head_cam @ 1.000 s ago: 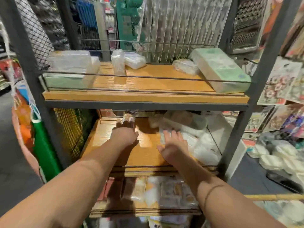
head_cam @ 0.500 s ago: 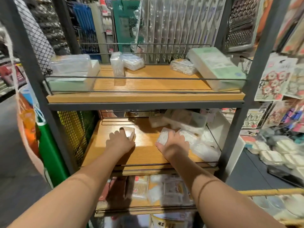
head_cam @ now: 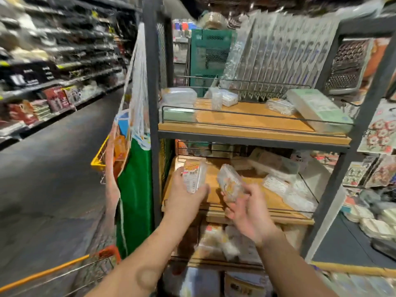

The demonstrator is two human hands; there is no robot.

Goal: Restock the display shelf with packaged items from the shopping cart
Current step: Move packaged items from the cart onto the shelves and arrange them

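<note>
My left hand [head_cam: 185, 197] grips a small clear packet with an orange label [head_cam: 194, 175], held upright in front of the middle shelf [head_cam: 212, 192] of the display rack. My right hand [head_cam: 246, 211] holds a second clear packet with orange print [head_cam: 230, 185], tilted, just right of the first. Both packets are lifted off the wooden shelf board. More clear packets [head_cam: 285, 187] lie at the shelf's right side. The shopping cart [head_cam: 94, 269] shows at the lower left, its orange handle and wire basket only partly in view.
The top shelf [head_cam: 252, 121] carries a green-white box [head_cam: 317, 110], small clear packs and a flat pack at its left. A green and white bag [head_cam: 132, 189] hangs on the rack's left post. An aisle with stocked shelves runs off to the left. Packets fill the lower shelf [head_cam: 225, 243].
Both hands have drawn back from the middle shelf, each lifting a packet off it. The view has swung left, bringing the aisle and cart into sight.
</note>
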